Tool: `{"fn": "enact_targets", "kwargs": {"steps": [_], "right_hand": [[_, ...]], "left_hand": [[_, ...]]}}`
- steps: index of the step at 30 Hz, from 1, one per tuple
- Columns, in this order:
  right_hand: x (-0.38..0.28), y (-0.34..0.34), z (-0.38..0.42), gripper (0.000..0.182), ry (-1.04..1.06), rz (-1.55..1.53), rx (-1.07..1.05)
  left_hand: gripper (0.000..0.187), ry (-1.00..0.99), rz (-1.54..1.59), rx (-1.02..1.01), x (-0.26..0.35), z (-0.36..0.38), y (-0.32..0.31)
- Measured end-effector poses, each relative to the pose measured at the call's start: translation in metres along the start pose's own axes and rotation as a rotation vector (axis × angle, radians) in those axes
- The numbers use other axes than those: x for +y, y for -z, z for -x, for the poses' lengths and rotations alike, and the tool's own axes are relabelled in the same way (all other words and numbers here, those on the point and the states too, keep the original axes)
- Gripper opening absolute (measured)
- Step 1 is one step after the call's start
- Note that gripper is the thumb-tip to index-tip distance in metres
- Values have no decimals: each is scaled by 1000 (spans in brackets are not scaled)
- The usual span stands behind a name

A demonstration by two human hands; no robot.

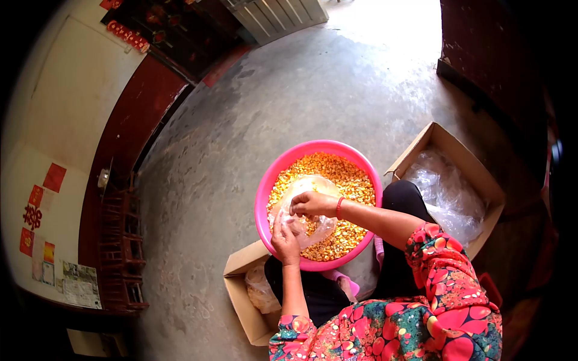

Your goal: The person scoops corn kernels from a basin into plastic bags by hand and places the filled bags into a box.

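A pink basin point(379, 201) full of yellow corn kernels point(346, 174) stands on the floor in front of my knees. Over the kernels lies a clear plastic bag point(321, 231), and a pale round shape, partly covered by my hands, shows at its upper part. My left hand point(285, 240) pinches the bag's left edge at the basin's near left side. Just above and to the right, my right hand point(313, 204), with a red band on its wrist, has its fingers closed at the bag's upper edge.
An open cardboard box point(489, 183) with clear plastic bags stands on the right. A smaller box point(241, 304) holding a filled bag is at the lower left. Stacked wooden stools point(122, 246) line the left wall.
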State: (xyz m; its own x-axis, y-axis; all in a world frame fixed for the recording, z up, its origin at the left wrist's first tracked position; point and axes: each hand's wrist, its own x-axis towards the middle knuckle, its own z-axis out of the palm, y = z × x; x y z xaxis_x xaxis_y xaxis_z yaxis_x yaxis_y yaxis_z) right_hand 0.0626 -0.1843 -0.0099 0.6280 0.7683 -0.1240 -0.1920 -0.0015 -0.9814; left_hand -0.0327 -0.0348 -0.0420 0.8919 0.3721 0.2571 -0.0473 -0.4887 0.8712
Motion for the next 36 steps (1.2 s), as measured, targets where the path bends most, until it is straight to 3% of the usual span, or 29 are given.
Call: {"fn": "enact_targets", "kwargs": {"steps": [1, 3, 7, 9, 11, 13, 15, 17, 19, 22, 27, 36], "right_hand": [[10, -4, -3, 17, -23, -35, 5], [25, -5, -8, 17, 95, 282, -9], [14, 0, 1, 21, 205, 402, -79], [10, 11, -2, 21, 344, 316, -77], [-16, 26, 5, 18, 130, -27, -70], [-27, 45, 9, 16, 187, -100, 155], [-9, 72, -4, 16, 260, -117, 392], [0, 86, -7, 14, 304, 272, 604], [7, 91, 8, 13, 169, 876, 561], [14, 77, 19, 17, -123, 1285, 303], [33, 71, 28, 18, -102, 1351, 367], [39, 38, 33, 21, -97, 1133, 360]], "left_hand": [[33, -71, -24, 25, -8, -1, 0], [34, -67, -60, 35, 10, 1, 1], [37, -165, -81, 78, 4, -2, 0], [38, -158, -57, 93, -1, -3, 2], [39, -68, 58, 135, -17, -5, 5], [34, -112, 66, 222, -8, -4, 6], [29, 111, 224, 128, -16, -1, 14], [26, 39, 187, 115, -44, -5, 13], [25, -45, 160, 103, -49, -6, 11], [24, 99, 311, 146, -12, -3, 5], [21, 123, 325, 92, -17, -4, 7], [27, 56, 193, 60, -40, -9, 6]]}}
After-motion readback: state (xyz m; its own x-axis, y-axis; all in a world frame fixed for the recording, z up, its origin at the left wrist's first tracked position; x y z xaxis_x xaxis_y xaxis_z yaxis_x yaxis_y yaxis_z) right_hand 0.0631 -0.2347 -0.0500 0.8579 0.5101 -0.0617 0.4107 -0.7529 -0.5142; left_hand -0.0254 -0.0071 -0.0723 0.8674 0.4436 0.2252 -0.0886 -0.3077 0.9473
